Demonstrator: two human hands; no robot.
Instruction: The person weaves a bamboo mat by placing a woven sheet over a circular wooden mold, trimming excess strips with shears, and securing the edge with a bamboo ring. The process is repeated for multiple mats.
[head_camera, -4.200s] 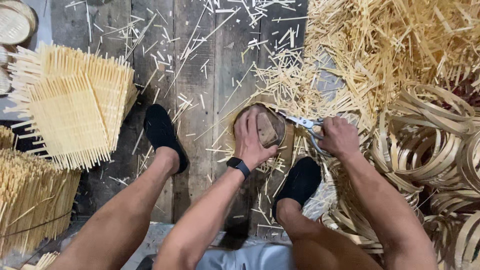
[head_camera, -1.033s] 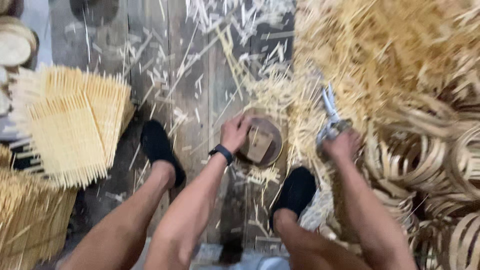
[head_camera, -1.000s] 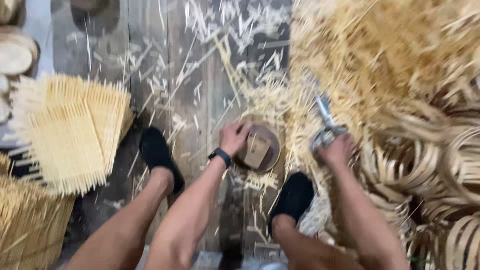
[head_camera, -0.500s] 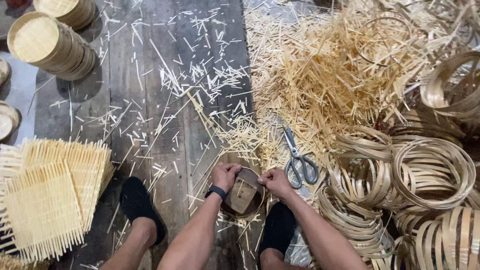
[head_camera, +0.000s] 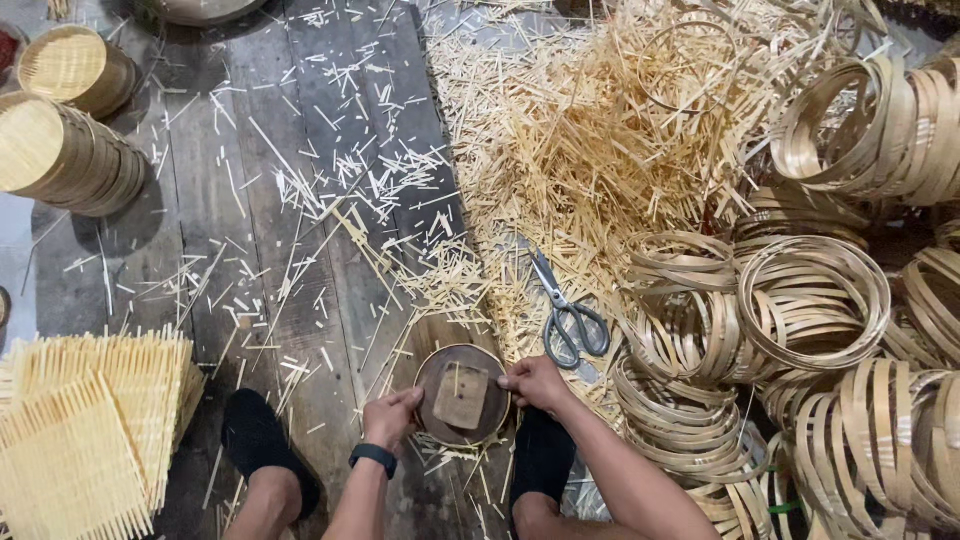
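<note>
A round wooden disc (head_camera: 461, 398) with a square block on top lies on the plank floor between my feet. My left hand (head_camera: 391, 417) grips its left rim, a black watch on that wrist. My right hand (head_camera: 536, 383) grips its right rim. A pair of grey scissors (head_camera: 568, 317) lies on the floor just above my right hand, no hand on it.
Bamboo hoops (head_camera: 812, 300) are heaped at the right, a big pile of bamboo splints (head_camera: 610, 140) behind. Woven square mats (head_camera: 85, 430) are stacked lower left, stacked round baskets (head_camera: 60, 150) upper left. My black-socked feet (head_camera: 262, 445) flank the disc.
My right hand held the scissors raised a second ago; they now lie on the floor and that hand has gone to the disc's rim. The view has tilted forward.
</note>
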